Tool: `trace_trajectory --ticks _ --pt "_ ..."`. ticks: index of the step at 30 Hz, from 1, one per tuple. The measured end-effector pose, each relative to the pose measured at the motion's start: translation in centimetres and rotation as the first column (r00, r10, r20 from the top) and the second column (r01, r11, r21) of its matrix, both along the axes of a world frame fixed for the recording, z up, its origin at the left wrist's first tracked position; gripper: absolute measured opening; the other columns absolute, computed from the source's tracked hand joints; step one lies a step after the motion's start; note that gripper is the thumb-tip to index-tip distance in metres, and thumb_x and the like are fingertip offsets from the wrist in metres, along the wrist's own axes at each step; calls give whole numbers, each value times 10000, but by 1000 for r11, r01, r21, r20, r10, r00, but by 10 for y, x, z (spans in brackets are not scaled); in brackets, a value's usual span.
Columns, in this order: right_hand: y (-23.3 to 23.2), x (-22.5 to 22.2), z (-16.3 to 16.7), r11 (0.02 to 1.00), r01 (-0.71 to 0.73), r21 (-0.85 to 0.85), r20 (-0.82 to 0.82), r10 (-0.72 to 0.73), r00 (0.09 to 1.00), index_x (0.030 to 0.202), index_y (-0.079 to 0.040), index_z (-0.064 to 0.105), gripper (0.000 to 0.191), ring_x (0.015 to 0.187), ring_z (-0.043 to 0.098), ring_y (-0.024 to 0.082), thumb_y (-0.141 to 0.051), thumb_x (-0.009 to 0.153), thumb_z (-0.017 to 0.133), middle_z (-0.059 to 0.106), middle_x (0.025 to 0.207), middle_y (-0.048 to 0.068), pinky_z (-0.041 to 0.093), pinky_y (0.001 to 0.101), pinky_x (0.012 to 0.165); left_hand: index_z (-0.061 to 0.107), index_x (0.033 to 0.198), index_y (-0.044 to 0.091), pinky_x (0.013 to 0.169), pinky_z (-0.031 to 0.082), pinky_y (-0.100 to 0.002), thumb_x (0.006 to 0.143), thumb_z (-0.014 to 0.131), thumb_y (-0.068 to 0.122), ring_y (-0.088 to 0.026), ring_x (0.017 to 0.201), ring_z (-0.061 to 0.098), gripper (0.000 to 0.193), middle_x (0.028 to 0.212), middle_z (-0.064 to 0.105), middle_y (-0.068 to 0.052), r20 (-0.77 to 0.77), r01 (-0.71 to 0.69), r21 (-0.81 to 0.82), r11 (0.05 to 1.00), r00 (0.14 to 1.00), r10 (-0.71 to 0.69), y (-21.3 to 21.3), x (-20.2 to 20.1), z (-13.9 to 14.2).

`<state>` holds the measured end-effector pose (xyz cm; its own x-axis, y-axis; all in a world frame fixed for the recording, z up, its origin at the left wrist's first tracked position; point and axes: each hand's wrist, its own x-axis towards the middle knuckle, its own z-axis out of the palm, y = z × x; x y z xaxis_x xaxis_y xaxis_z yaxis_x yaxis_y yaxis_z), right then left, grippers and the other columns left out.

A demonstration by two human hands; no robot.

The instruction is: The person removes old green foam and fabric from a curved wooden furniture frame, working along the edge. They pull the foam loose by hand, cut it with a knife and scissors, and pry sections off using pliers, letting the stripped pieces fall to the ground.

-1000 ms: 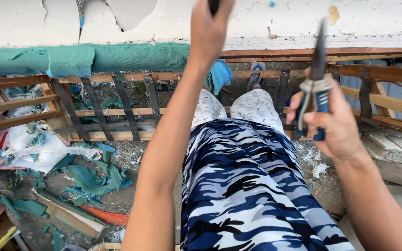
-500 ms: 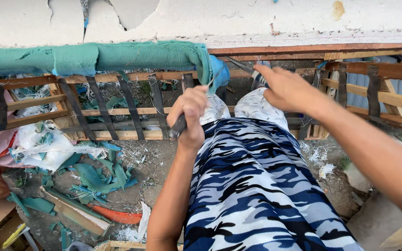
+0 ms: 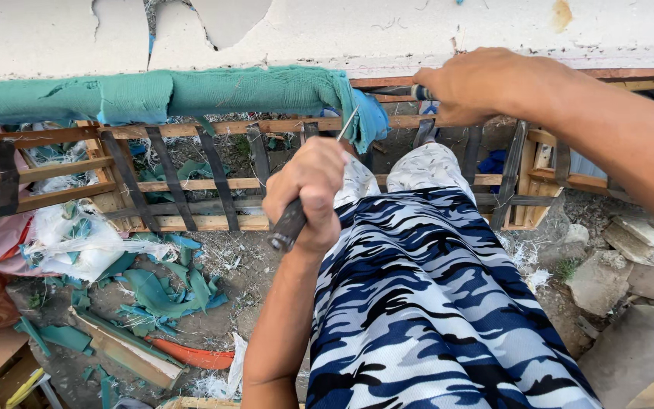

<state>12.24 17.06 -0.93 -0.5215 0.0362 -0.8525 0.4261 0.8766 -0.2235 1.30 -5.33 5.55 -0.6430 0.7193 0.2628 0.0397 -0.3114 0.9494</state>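
Gripping a dark-handled screwdriver (image 3: pixel 297 204) in a closed fist, the left hand (image 3: pixel 308 193) aimed its thin shaft up at the end of the teal fabric roll (image 3: pixel 191 95) along the wooden frame (image 3: pixel 191 182). The right hand (image 3: pixel 474 83) was closed around a dark tool (image 3: pixel 416 92) at the upper rail, under the cracked white wall (image 3: pixel 342 30). Teal scraps (image 3: pixel 157 291) and white wadding (image 3: pixel 77 242) littered the dirt floor (image 3: pixel 251 265) on the left; broken slabs (image 3: pixel 630 257) crowded the right.
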Motion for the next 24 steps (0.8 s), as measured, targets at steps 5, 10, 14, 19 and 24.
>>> trace_trajectory --ticks 5,10,14,19,24 --pt "-4 -1 0 952 -186 242 -239 244 940 1201 -33 602 267 863 737 280 -192 986 605 751 958 141 574 437 768 488 793 32 663 481 -332 1096 569 418 -170 655 483 497 741 489 -44 31 60 -44 997 998 -58 20 -4 -22" --pt "18 -1 1 760 -418 498 -365 621 694 1169 -84 616 282 974 720 183 -254 946 644 731 1033 28 552 351 844 490 846 22 668 472 -326 1124 564 424 -146 681 495 494 797 519 -49 -4 85 -170 982 996 -87 28 -8 -38" --pt "-4 34 4 924 -253 285 -189 313 931 1248 -88 586 336 990 726 236 -175 928 645 722 1090 43 549 442 883 501 848 14 579 393 -273 1124 518 424 -120 635 473 495 775 520 -47 -41 58 -295 954 996 -74 25 -9 -41" --pt "-48 54 -2 940 326 -101 -170 -340 925 1463 -32 407 588 986 686 408 -178 924 591 638 1153 255 572 522 827 437 810 37 549 351 -285 1147 492 357 -116 581 403 468 701 443 -29 84 61 -108 992 995 -52 24 -18 -46" --pt "-114 51 -26 864 485 -137 -357 -500 789 1507 19 386 581 936 675 463 -68 955 544 631 1109 298 550 543 796 397 819 61 560 327 -282 1154 487 316 -119 565 343 430 686 397 -31 193 4 -71 997 981 10 22 -22 -52"
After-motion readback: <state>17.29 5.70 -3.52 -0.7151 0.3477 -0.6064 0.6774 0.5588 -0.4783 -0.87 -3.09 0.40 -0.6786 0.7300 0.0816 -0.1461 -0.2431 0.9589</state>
